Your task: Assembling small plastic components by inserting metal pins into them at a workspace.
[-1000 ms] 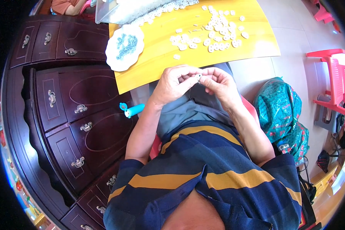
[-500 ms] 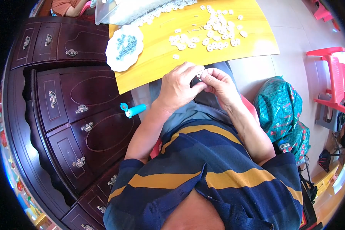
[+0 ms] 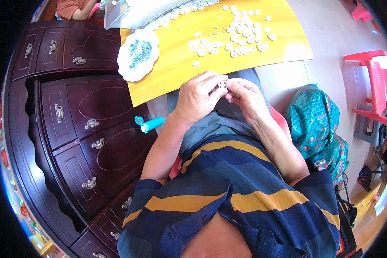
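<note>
Just above the centre of the frame, two hands meet over the person's lap: the left hand (image 3: 196, 96) and the right hand (image 3: 245, 95), fingertips pressed together on one small white piece (image 3: 222, 84) with dark holes, each grip closed on it from its own side. The piece sits right at the near edge of the yellow table (image 3: 176, 71), which fills the upper middle of the frame. On that table lies one loose scatter of small white pieces (image 3: 234, 36), too many and too small to count exactly, roughly three dozen, with one stray piece (image 3: 195, 63) apart from the rest. One white plate (image 3: 138, 54) with blue-green bits lies at the table's left corner. One clear plastic sheet or bag (image 3: 135, 15) lies at the top edge. One light-blue tube (image 3: 147, 124) lies left of centre by the left forearm. One dark wooden cabinet (image 3: 69, 124) with metal handles fills the left side; one teal patterned bag (image 3: 318, 124) and one red plastic chair (image 3: 376, 81) stand at the right. Against the earlier frames, the hands have stayed in the same spot, and the piece now shows more clearly between the fingertips.
</note>
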A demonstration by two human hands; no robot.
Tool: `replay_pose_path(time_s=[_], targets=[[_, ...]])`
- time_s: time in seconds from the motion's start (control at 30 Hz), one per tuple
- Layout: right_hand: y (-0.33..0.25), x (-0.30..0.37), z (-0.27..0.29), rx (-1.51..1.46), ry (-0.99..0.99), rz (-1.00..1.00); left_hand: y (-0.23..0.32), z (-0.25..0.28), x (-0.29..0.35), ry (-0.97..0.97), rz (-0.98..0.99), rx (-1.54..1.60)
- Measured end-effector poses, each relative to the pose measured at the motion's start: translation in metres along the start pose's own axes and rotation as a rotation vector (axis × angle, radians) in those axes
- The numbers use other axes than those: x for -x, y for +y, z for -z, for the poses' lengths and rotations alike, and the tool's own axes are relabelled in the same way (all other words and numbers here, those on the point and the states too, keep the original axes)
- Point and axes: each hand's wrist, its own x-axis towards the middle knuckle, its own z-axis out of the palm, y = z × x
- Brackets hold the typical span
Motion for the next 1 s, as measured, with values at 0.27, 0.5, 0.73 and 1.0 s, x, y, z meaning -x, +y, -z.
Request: replay_pose_path(time_s=[0.27,0.5,0.73,1.0], targets=[[-0.004,0.005,-0.006,0.126,0.035,0.134,-0.001,-0.001,-0.005,0.042,-0.078,-0.023],[0.000,0.006,-0.006,0.131,0.061,0.190,-0.004,-0.008,-0.006,0.103,-0.162,-0.065],[0.002,0.007,-0.004,0.151,0.088,0.190,-0.008,-0.010,-0.009,0.086,-0.130,0.026],[-0.007,0.004,-0.009,0.166,0.081,0.228,0.002,-0.003,-0.014,0.010,0.083,0.139]])
